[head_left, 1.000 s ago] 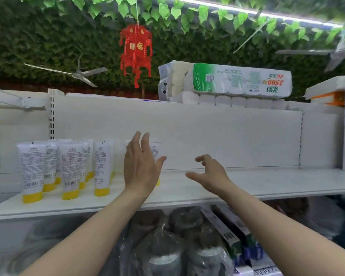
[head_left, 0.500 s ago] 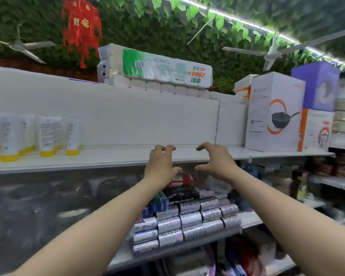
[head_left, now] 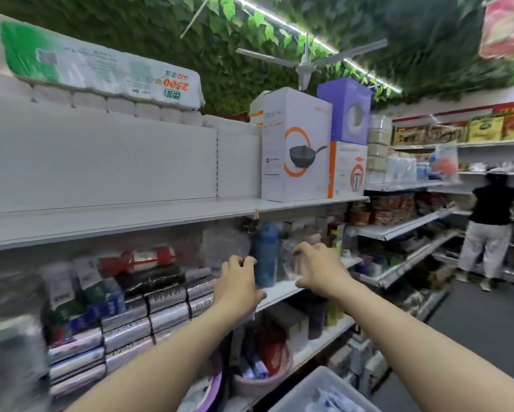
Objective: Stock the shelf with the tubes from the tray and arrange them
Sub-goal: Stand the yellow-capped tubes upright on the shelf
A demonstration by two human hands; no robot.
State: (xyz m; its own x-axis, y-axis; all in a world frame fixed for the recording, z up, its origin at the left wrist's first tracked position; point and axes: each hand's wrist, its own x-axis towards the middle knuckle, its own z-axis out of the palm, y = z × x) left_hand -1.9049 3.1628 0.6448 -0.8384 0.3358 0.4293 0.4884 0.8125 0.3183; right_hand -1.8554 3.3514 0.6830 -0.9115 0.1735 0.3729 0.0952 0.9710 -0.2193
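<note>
My left hand (head_left: 238,285) and right hand (head_left: 321,272) hover loosely curled, grips empty; reaching for the tray (head_left: 301,389) could clip that blurry bottle (head_left: 266,254), I think.

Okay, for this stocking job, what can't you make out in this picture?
Tray, head view: cut off by the bottom edge; contents blurred, unidentifiable.
Lower shelf goods, head view: smeared by motion blur; left hand and right hand cover some.
Blue bottle, head view: blurred, label unreadable.
</note>
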